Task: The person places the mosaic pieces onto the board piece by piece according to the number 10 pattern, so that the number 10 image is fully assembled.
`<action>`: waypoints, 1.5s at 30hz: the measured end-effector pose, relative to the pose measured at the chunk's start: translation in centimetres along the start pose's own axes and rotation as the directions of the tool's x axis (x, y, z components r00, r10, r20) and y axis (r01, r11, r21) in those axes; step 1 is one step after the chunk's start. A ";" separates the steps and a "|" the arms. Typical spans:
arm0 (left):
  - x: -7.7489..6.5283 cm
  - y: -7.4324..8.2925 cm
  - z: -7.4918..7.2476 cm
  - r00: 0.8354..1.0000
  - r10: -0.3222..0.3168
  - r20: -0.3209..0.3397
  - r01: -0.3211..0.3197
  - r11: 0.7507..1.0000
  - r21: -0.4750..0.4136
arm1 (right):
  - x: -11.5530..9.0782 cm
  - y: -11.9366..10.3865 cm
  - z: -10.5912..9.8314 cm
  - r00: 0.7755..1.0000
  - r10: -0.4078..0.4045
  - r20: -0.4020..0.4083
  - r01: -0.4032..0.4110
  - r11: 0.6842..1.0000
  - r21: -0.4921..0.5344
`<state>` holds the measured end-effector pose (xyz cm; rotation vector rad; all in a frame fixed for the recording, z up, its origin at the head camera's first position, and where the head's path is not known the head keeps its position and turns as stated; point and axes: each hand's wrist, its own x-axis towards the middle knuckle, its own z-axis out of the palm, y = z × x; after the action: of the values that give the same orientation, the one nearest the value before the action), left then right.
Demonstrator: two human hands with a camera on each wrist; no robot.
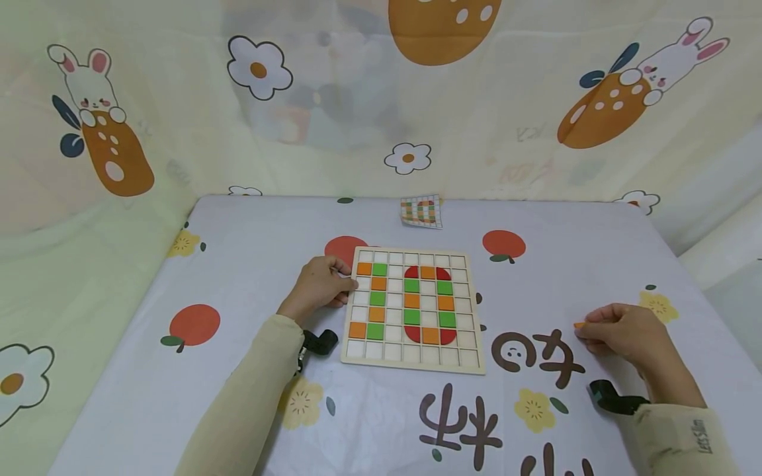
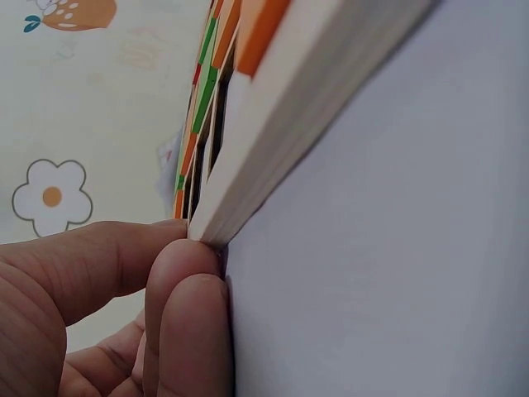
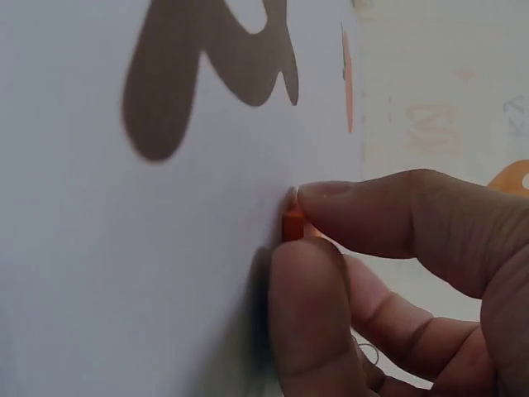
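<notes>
A square wooden grid board (image 1: 394,301) lies on the table in the head view, with orange, green and red tiles set in some of its cells. Along its left edge my left hand (image 1: 321,283) grips the frame between thumb and fingers. The left wrist view shows the fingertips (image 2: 192,302) against the board's pale rim (image 2: 273,124). Well to the right of the board, my right hand (image 1: 625,334) pinches a small orange tile (image 3: 293,226) between thumb and finger, just above the tablecloth. Most of that tile is hidden by the fingers.
Behind the board lies a small printed card (image 1: 421,211) with a coloured grid pattern. The tablecloth (image 1: 250,264) bears printed fruit, flowers and brown characters. A patterned curtain (image 1: 333,119) hangs at the back and sides. Black wrist cameras (image 1: 616,398) sit below each hand.
</notes>
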<state>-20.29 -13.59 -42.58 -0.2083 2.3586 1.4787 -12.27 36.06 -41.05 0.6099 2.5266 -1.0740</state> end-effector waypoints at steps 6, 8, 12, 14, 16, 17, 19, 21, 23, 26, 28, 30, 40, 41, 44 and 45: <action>-0.1 0.0 0.1 1.000 -0.001 -0.004 0.001 1.000 0.001 | 0.0 0.0 -0.1 0.999 0.015 0.033 -0.015 1.000 0.001; -0.1 0.1 0.1 1.000 -0.001 -0.003 0.001 1.000 -0.001 | 0.0 0.0 -0.2 0.999 0.010 0.043 -0.010 1.000 -0.003; -0.1 0.2 0.1 1.000 -0.007 -0.004 0.007 1.000 -0.001 | -0.2 -0.1 0.0 0.999 -0.020 0.035 0.022 0.999 -0.037; -0.1 0.2 0.1 1.000 -0.011 -0.005 0.011 1.000 -0.001 | -0.4 -0.1 0.1 0.999 -0.048 0.021 0.049 0.998 -0.048; -0.1 0.2 0.2 1.000 -0.011 -0.005 0.011 1.000 -0.001 | -0.6 -0.2 0.4 0.997 -0.077 0.009 0.078 0.996 -0.041; -0.1 0.2 0.2 1.000 -0.010 -0.005 0.010 1.000 -0.001 | -0.7 -0.3 0.7 0.995 -0.097 0.008 0.097 0.995 -0.031; 0.0 0.1 0.2 1.000 -0.004 -0.005 0.004 1.000 0.000 | -1.0 -0.5 1.3 0.990 -0.140 0.020 0.139 0.990 0.022; 0.0 0.1 0.2 1.000 0.001 -0.004 -0.001 1.000 -0.001 | -1.3 -1.0 2.1 0.984 -0.174 0.039 0.171 0.982 0.078; -0.1 0.1 0.2 1.000 0.003 -0.004 -0.003 1.000 0.001 | -1.6 -1.9 3.1 0.976 -0.208 0.061 0.198 0.971 0.130; 0.0 0.1 0.2 1.000 -0.002 -0.003 0.002 1.000 0.002 | -2.1 -3.9 4.6 0.966 -0.247 0.080 0.230 0.957 0.178; 0.0 0.0 0.1 1.000 -0.005 -0.003 0.005 1.000 0.002 | -2.5 -5.3 5.8 0.956 -0.275 0.102 0.249 0.945 0.214; 0.0 0.0 0.2 1.000 -0.006 -0.002 0.006 1.000 -0.003 | -2.8 -6.8 7.2 0.947 -0.294 0.133 0.253 0.933 0.256; 0.0 0.0 0.1 1.000 -0.006 -0.008 0.006 1.000 -0.008 | -3.7 -13.3 13.9 0.904 -0.305 0.301 0.190 0.915 0.357; 0.0 0.0 0.1 1.000 -0.007 -0.008 0.007 1.000 -0.008 | -3.7 -13.7 14.5 0.898 -0.311 0.311 0.191 0.913 0.361; 0.0 0.0 0.2 1.000 -0.006 -0.009 0.006 1.000 -0.006 | -4.0 -14.7 16.0 0.884 -0.324 0.337 0.190 0.908 0.374; 0.0 0.0 0.2 1.000 -0.005 -0.010 0.005 1.000 -0.005 | -4.1 -15.0 16.4 0.882 -0.321 0.345 0.185 0.909 0.375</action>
<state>-20.24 -13.43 -42.66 -0.2238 2.3602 1.4851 -14.19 13.56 -41.08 0.1028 2.1180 -1.5615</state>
